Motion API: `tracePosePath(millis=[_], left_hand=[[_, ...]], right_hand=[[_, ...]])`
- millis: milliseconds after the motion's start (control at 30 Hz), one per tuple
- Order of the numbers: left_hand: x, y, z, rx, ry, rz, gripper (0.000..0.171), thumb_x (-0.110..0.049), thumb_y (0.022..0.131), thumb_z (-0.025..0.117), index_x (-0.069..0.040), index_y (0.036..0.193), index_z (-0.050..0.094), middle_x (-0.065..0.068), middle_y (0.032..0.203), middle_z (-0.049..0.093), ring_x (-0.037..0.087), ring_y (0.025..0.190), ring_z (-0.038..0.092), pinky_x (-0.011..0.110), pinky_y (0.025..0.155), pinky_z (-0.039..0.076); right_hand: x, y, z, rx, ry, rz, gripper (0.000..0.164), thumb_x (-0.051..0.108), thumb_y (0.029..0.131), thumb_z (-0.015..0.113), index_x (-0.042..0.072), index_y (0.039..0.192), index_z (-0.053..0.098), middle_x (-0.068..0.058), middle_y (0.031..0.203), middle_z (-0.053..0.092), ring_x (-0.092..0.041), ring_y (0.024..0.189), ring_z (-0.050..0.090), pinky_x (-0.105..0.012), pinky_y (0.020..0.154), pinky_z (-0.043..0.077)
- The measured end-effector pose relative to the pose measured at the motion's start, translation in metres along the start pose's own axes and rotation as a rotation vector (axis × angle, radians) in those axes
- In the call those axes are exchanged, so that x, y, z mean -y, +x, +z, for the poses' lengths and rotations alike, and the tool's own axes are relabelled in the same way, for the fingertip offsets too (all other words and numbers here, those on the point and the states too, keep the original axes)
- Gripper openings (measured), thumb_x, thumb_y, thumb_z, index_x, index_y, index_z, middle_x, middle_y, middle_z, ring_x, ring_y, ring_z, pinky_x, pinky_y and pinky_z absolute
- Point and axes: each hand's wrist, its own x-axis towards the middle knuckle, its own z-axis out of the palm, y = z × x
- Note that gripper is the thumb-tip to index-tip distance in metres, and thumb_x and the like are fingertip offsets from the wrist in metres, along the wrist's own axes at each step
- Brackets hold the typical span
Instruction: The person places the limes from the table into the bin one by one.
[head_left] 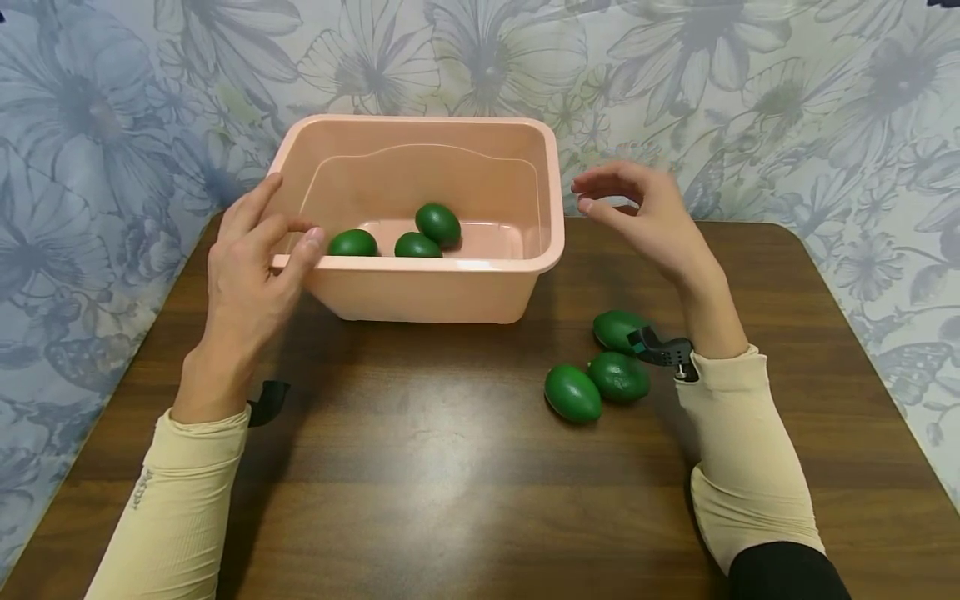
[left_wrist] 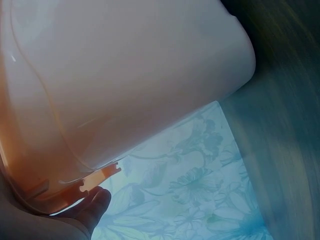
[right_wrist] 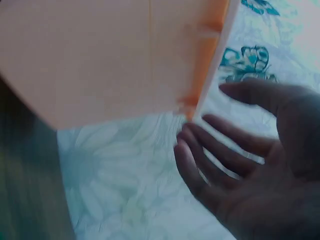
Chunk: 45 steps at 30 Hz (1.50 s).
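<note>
A pink plastic basin (head_left: 420, 292) stands near the back of the table, holding three dark green oval fruits (head_left: 438, 225). At its left front corner, my left hand (head_left: 251, 267) grips the rim, thumb over the front edge and fingers along the side. The left wrist view shows the fingers (left_wrist: 95, 207) wrapped under the rim of the basin (left_wrist: 130, 75). Just off the basin's right rim, my right hand (head_left: 652, 208) hovers with relaxed, slightly bent fingers and nothing between them. Its fingertips also appear beside the rim in the right wrist view.
Three more green fruits (head_left: 573, 393) lie grouped on the brown wooden table (head_left: 420, 500), right of centre and near the right wrist strap (head_left: 660, 348). Flower-patterned covering (head_left: 750, 108) rises behind the table and along both sides.
</note>
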Motion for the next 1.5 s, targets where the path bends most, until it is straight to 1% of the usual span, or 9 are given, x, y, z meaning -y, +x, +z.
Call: tracePosePath(millis=[133, 367, 600, 700, 867, 1033, 1167, 1300, 1500], left_hand=[[0.0, 0.0, 0.001, -0.002, 0.005, 0.012, 0.051, -0.047, 0.097, 0.066, 0.002, 0.105, 0.079, 0.005, 0.162, 0.05, 0.026, 0.152, 0.041, 0.058, 0.123, 0.032], [0.0, 0.001, 0.003, -0.006, 0.003, 0.027, 0.049, -0.046, 0.097, 0.067, 0.001, 0.104, 0.079, 0.004, 0.161, 0.051, 0.027, 0.152, 0.042, 0.058, 0.122, 0.033], [0.001, -0.001, 0.002, -0.011, -0.005, 0.01, 0.049, -0.045, 0.097, 0.067, 0.001, 0.105, 0.079, 0.003, 0.162, 0.051, 0.025, 0.152, 0.041, 0.059, 0.123, 0.032], [0.0, 0.0, 0.002, -0.012, -0.005, 0.013, 0.049, -0.045, 0.097, 0.067, 0.002, 0.105, 0.079, 0.003, 0.162, 0.051, 0.025, 0.152, 0.042, 0.059, 0.123, 0.032], [-0.001, 0.0, 0.005, -0.006, -0.003, 0.021, 0.049, -0.044, 0.097, 0.066, 0.002, 0.105, 0.079, 0.004, 0.161, 0.051, 0.026, 0.152, 0.042, 0.059, 0.122, 0.033], [-0.003, 0.002, 0.006, -0.009, -0.008, 0.026, 0.049, -0.044, 0.096, 0.067, 0.003, 0.104, 0.079, 0.005, 0.161, 0.052, 0.026, 0.152, 0.042, 0.058, 0.122, 0.033], [-0.003, 0.004, 0.005, -0.008, -0.007, 0.029, 0.049, -0.044, 0.097, 0.067, 0.003, 0.105, 0.079, 0.004, 0.161, 0.052, 0.026, 0.152, 0.042, 0.057, 0.123, 0.032], [-0.001, 0.003, 0.003, -0.013, -0.007, 0.031, 0.049, -0.045, 0.097, 0.067, 0.003, 0.104, 0.079, 0.005, 0.16, 0.052, 0.027, 0.151, 0.043, 0.058, 0.123, 0.033], [0.001, 0.0, 0.003, -0.018, -0.007, 0.02, 0.05, -0.045, 0.097, 0.067, 0.004, 0.103, 0.079, 0.004, 0.16, 0.052, 0.027, 0.151, 0.043, 0.058, 0.123, 0.032]], right_hand=[[-0.016, -0.013, -0.015, 0.101, -0.002, 0.01, 0.035, 0.023, 0.1, 0.073, 0.007, 0.132, 0.07, -0.009, 0.13, 0.071, -0.017, 0.119, 0.067, -0.021, 0.095, 0.054], [-0.036, -0.031, -0.036, 0.136, -0.002, 0.066, 0.035, 0.024, 0.102, 0.07, 0.006, 0.133, 0.068, -0.007, 0.128, 0.071, -0.017, 0.12, 0.069, -0.021, 0.095, 0.056], [-0.044, -0.031, -0.044, 0.191, 0.011, 0.072, 0.036, 0.024, 0.103, 0.07, 0.008, 0.134, 0.068, -0.009, 0.13, 0.072, -0.019, 0.12, 0.07, -0.023, 0.095, 0.056], [-0.05, -0.03, -0.047, 0.268, 0.034, 0.075, 0.037, 0.017, 0.102, 0.071, 0.005, 0.136, 0.066, -0.011, 0.132, 0.071, -0.022, 0.12, 0.07, -0.025, 0.096, 0.057], [-0.066, -0.034, -0.054, 0.447, 0.03, 0.116, 0.044, 0.009, 0.099, 0.073, 0.006, 0.141, 0.063, -0.009, 0.139, 0.067, -0.024, 0.127, 0.066, -0.028, 0.098, 0.057], [-0.079, -0.046, -0.064, 0.56, 0.06, 0.136, 0.051, 0.007, 0.098, 0.073, 0.005, 0.147, 0.057, -0.023, 0.145, 0.061, -0.037, 0.135, 0.058, -0.029, 0.098, 0.058], [-0.09, -0.057, -0.067, 0.615, 0.116, 0.18, 0.057, 0.003, 0.096, 0.074, 0.002, 0.149, 0.053, -0.03, 0.148, 0.057, -0.041, 0.138, 0.055, -0.03, 0.099, 0.057], [-0.1, -0.061, -0.06, 0.693, 0.129, 0.225, 0.063, 0.004, 0.095, 0.076, 0.001, 0.152, 0.05, -0.025, 0.152, 0.055, -0.036, 0.14, 0.055, -0.032, 0.107, 0.053], [-0.104, -0.058, -0.053, 0.8, 0.108, 0.204, 0.069, 0.007, 0.091, 0.081, 0.004, 0.153, 0.05, -0.015, 0.154, 0.055, -0.029, 0.145, 0.051, -0.032, 0.113, 0.048]])
